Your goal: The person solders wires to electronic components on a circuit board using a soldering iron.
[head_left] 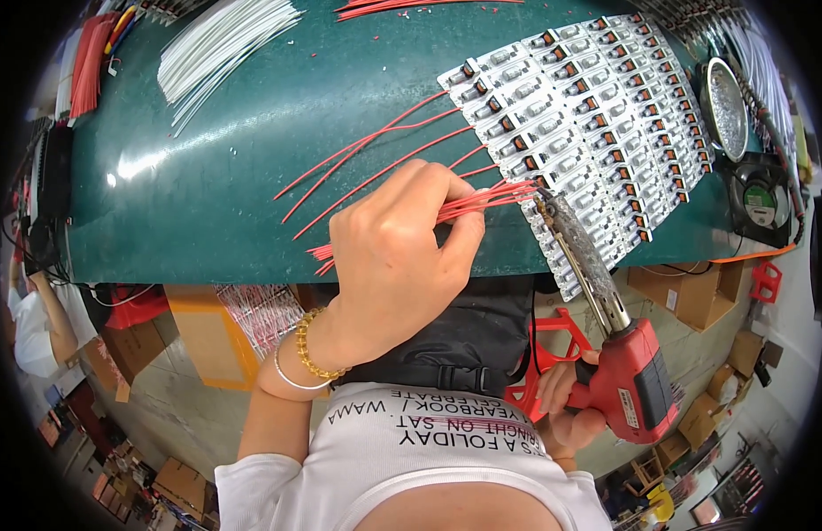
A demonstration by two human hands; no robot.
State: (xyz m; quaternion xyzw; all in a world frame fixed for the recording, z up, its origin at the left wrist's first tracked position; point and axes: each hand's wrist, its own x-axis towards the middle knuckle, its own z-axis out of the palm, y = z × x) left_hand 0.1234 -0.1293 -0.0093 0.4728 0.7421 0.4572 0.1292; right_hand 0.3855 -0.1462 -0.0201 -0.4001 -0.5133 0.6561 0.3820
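Pinched in my left hand (402, 239) is a bundle of red wires (468, 205), their right ends touching the near left edge of a metal-coloured component panel (575, 115). Rows of small parts with black and orange pieces cover that panel. My right hand (570, 403) grips the handle of a red soldering gun (632, 389). The gun's dark tip meets the panel's edge right at the ends of the held wires. Several loose red wires (367, 146) run from the panel's left edge out over the green mat, beyond my left hand.
White wires (218, 57) lie in a bundle at the far left, with red wires (91, 66) beside them. A round metal dish (725, 108) and a small black fan (758, 199) stand right of the panel. Cardboard boxes (690, 288) sit below the table. Another person's arm (55, 314) shows at left.
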